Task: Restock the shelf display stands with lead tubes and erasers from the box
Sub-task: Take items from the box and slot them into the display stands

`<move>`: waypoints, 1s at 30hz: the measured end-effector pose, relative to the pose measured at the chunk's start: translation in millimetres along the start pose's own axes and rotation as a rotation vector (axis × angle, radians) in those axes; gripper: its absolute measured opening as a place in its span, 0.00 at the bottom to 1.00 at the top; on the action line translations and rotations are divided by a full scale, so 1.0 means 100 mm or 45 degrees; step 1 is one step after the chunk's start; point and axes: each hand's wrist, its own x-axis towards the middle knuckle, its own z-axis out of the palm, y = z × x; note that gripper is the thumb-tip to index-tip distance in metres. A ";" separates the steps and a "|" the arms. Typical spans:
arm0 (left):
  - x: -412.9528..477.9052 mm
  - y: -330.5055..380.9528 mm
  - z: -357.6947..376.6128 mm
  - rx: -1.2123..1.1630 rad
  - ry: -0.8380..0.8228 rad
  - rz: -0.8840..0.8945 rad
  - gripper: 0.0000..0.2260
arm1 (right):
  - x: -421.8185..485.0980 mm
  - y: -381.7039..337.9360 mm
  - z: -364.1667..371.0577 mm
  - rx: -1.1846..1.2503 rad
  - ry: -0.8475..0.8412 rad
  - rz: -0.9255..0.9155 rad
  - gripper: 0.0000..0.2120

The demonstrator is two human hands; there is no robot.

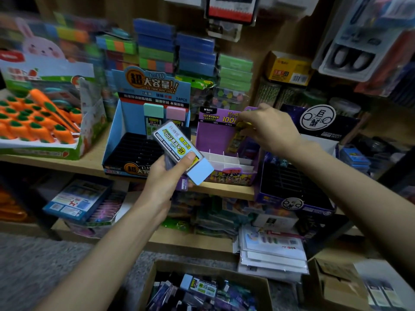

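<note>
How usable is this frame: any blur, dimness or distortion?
Head view: dim; the rabbit card is smeared; wide-angle bends the shelf; the lead case in the left hand is sharp; the yellow piece in the right hand is soft.

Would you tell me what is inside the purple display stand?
White dividers and one yellow tube that the right hand pinches; the case held by the left hand hides the front-left cells.

Three display stands (125, 135) (208, 135) (292, 182) on the shelf (94, 162), two lead tubes (153, 113) (176, 114) standing in the leftmost, two hands (166, 173) (269, 126)
</note>
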 end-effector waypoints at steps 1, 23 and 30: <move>0.00 0.00 0.00 -0.001 -0.004 0.001 0.05 | 0.00 0.00 0.00 -0.008 -0.005 0.001 0.15; -0.04 0.11 -0.44 0.050 0.115 0.114 0.06 | -0.42 -1.43 0.21 2.440 -0.546 0.902 0.06; -0.06 0.29 -0.92 0.097 0.201 0.086 0.13 | 0.13 -1.67 0.17 2.409 -0.186 0.779 0.03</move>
